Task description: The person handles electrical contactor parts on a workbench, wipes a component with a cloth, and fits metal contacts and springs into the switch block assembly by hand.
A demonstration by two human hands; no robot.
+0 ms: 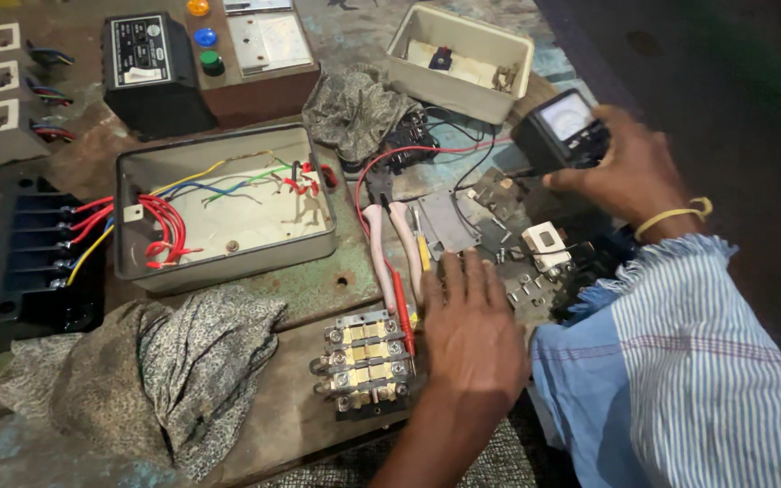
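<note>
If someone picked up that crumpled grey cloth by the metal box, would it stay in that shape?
Probably not. The grey cloth lies in soft folds and drapes over the bench edge, so it would likely go floppy and hang down. It looks thin, so probably light. Lying crumpled on the rough wooden bench, it seems unlikely to slide or roll.

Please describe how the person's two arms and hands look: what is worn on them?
Both hands are bare, without gloves. The right hand has a thin yellow band on the wrist. The left hand and forearm show no sleeve, ring or watch. A blue-and-white striped cloth with a frayed edge lies below the right wrist.
</note>
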